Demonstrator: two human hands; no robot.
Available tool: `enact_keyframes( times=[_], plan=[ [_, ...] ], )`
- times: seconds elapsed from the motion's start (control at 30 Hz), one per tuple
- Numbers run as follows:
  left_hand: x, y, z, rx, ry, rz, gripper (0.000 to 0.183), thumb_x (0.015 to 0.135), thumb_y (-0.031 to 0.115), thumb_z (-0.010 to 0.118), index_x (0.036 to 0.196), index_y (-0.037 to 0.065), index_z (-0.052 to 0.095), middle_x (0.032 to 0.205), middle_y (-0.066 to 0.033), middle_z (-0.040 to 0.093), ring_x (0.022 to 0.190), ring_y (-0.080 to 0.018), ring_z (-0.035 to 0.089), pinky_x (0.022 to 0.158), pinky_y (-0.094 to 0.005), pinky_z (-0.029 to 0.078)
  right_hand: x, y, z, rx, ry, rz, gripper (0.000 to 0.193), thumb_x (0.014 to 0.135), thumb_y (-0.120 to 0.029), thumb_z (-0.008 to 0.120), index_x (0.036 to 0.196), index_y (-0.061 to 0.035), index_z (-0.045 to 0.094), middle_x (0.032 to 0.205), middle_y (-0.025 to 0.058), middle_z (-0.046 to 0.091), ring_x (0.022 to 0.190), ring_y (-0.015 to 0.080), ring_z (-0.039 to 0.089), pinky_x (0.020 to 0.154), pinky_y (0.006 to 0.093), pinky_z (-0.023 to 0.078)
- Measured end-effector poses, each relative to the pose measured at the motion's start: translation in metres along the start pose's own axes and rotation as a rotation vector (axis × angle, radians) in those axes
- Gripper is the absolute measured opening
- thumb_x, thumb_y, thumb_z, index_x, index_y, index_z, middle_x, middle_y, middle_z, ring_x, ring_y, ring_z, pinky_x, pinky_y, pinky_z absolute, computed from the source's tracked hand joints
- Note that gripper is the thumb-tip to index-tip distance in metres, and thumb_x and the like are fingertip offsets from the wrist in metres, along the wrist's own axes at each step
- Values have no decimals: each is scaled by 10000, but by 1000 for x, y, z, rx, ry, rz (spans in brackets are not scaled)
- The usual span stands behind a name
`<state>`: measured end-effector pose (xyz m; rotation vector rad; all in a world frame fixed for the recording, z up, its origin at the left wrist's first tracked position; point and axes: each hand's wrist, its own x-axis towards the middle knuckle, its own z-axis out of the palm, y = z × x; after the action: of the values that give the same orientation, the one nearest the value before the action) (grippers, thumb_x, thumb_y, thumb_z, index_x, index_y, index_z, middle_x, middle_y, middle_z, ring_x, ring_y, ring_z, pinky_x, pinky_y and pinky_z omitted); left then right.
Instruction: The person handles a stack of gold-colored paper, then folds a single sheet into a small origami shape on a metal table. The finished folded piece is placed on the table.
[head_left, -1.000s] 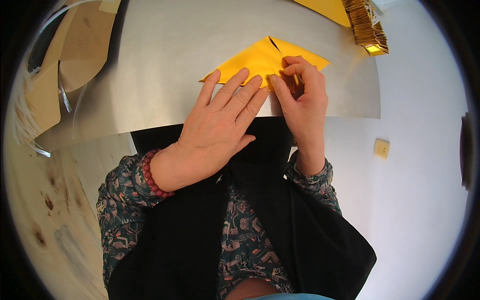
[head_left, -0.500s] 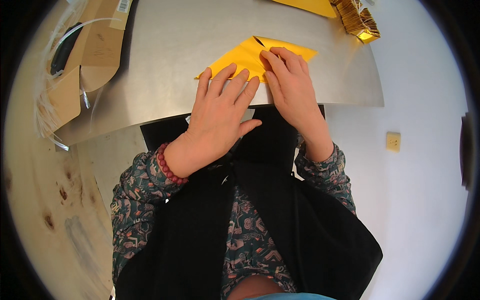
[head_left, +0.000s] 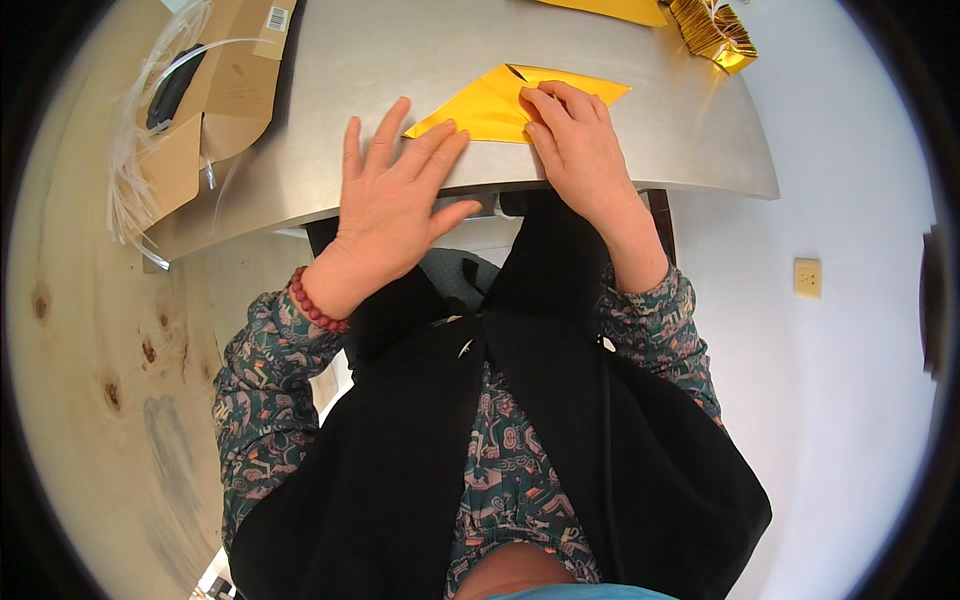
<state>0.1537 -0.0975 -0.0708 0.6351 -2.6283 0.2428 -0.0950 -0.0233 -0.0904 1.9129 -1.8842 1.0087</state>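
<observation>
Currently 1 folded yellow sheet (head_left: 488, 118) lies beside the near edge of the surface (head_left: 690, 150). The left hand (head_left: 388, 200), fingers wide, touches it with 2 fingertips; the right hand (head_left: 582, 150) rests bent, close-set fingers on it, whether pinching I cannot tell. Toward the right edge lie 1 pleated gold bundle (head_left: 712, 38) and 1 other yellow sheet (head_left: 615, 9), toward the left 1 brown cardboard piece (head_left: 237, 95).

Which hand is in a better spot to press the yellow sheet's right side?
Probably the right hand: it lies over the right part of the folded yellow sheet, while the left hand reaches only its left edge.
</observation>
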Motion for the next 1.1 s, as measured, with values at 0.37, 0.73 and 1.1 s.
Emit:
enact_keyframes(
  times=[0.37,0.73,1.1],
  plan=[
    [-25,-41,-11,114,133,-53,620,935,419,792,1460,131,632,1548,-173,511,1504,-405,408,1218,-611,317,6,6,9,-27,60,-38,354,962,-166,703,1293,-39,707,1300,154,662,1200,382,589,1099,461,466],
    [13,3,-2,-243,133,130,581,907,200,808,1433,53,609,1401,-148,626,1330,-355,576,1171,-498,401,-3,-20,-12,-9,-10,8,406,945,-215,730,1300,-25,678,1291,165,640,1182,386,580,1080,480,471],
    [27,-2,-27,-531,302,120,143,926,42,764,1067,64,761,945,-72,735,854,-260,685,853,-370,546,-22,-11,-65,259,-41,-60,294,941,-18,670,1231,-41,713,1120,151,752,1073,356,679,972,448,536]
  ],
)
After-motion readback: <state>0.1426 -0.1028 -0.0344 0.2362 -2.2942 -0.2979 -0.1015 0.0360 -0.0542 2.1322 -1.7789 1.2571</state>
